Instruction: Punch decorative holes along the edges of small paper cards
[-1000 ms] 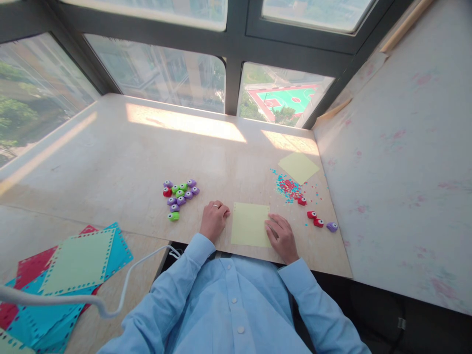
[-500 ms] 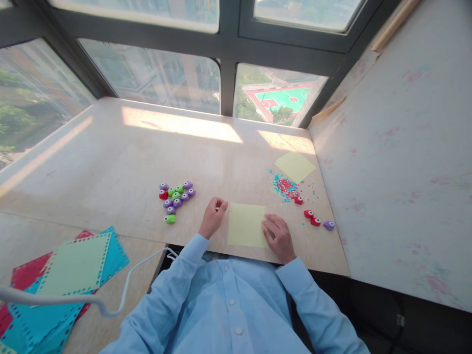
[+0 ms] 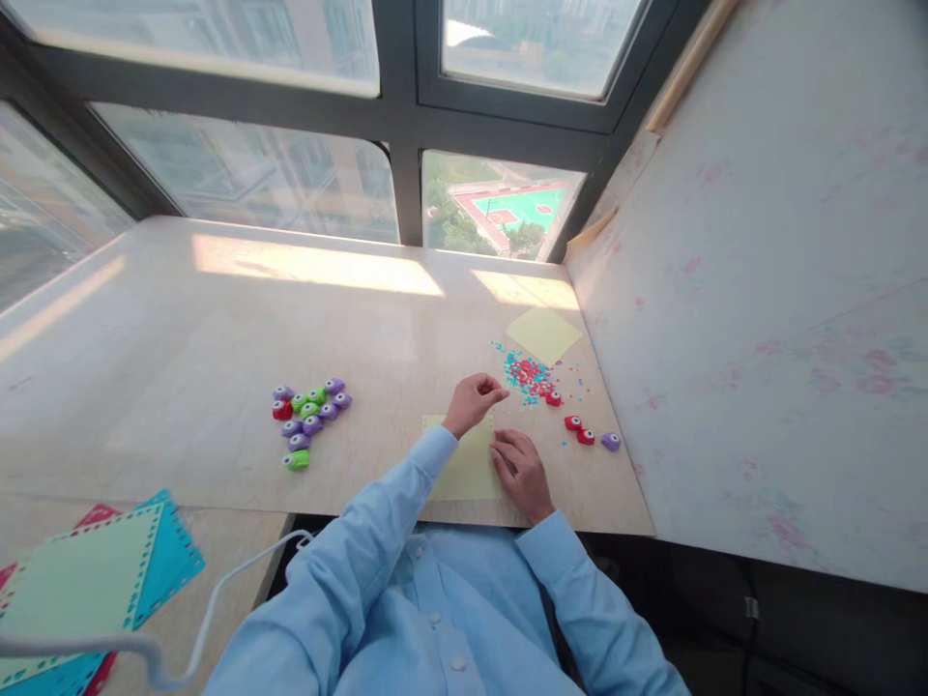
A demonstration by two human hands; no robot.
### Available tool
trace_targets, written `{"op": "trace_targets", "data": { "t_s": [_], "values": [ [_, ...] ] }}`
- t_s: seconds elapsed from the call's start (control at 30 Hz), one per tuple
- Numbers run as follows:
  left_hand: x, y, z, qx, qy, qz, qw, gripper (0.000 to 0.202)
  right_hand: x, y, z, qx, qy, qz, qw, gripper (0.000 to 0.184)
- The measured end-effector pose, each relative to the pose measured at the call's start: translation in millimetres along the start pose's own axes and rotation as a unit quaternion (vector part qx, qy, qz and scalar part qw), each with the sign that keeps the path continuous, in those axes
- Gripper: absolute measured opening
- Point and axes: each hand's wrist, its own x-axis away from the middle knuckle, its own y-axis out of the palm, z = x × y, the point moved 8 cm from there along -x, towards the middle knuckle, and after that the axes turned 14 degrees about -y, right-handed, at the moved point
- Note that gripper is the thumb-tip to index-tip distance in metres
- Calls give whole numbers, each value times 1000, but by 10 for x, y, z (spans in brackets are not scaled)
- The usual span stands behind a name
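A pale yellow sheet of paper [image 3: 464, 474] lies in front of me near the table's edge, with small punched holes along its far edge. My left hand [image 3: 475, 404] is above the sheet's far right part, thumb and fingers pinched together; whatever is between them is too small to make out. At the sheet's right edge, my right hand [image 3: 523, 476] has its bent fingers and thumb on the paper. Just beyond my left fingertips lies a pile of red and blue paper bits [image 3: 529, 375]. A red craft punch [image 3: 553, 398] sits against that pile.
Several purple, green and red punches [image 3: 310, 423] cluster to the left. Two red punches [image 3: 580, 430] and a purple punch [image 3: 610, 442] stand right. Another yellow sheet [image 3: 543, 334] lies behind the bits. Hole-edged coloured sheets [image 3: 87, 570] and a white cable [image 3: 210, 619] occupy the lower left.
My left hand has moved from the sheet's left side across to its far right, towards the paper bits. My right hand stays at the sheet's right edge. The view has shifted slightly.
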Motion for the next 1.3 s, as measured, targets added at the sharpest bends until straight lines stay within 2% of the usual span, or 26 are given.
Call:
{"op": "trace_targets", "data": {
  "t_s": [0.1,0.13,0.23,0.3,0.4,0.53,0.6,0.67,0.77,0.87,1.0,1.17,1.3],
  "values": [
    [-189,172,50,-74,14,-3,997,11,0,0,20,-7,2,7,1000,21],
    [-232,222,66,-89,17,-6,996,11,1,0,27,-9,1,9,1000,21],
    [-294,347,114,-93,25,-31,995,30,7,-1,50,-11,3,16,1000,21],
    [-290,370,156,-80,39,-45,995,33,8,-3,58,-12,3,18,1000,22],
    [-262,252,179,-72,54,-32,995,22,-2,-8,57,-16,6,18,1000,22],
    [-172,-118,102,-77,51,36,995,17,-24,-23,47,-20,14,18,1000,21],
    [-65,-287,60,-113,66,71,989,17,-31,-35,41,-20,16,22,999,21],
    [73,-369,27,-176,97,82,976,19,-35,-48,37,-21,15,28,999,21],
    [290,-309,-17,-278,161,43,946,23,-33,-57,42,-21,14,33,999,20],
    [435,-228,-75,-339,182,-7,923,27,-23,-56,57,-18,15,29,999,20],
    [529,-338,-37,-376,156,8,913,28,-16,-35,13,6,-8,-3,1000,23],
    [704,-480,46,-398,117,0,910,31,11,141,-158,63,-90,-139,984,31],
    [860,-467,-46,-451,95,39,886,37,17,149,-173,82,-90,-139,983,26]
  ]
}}
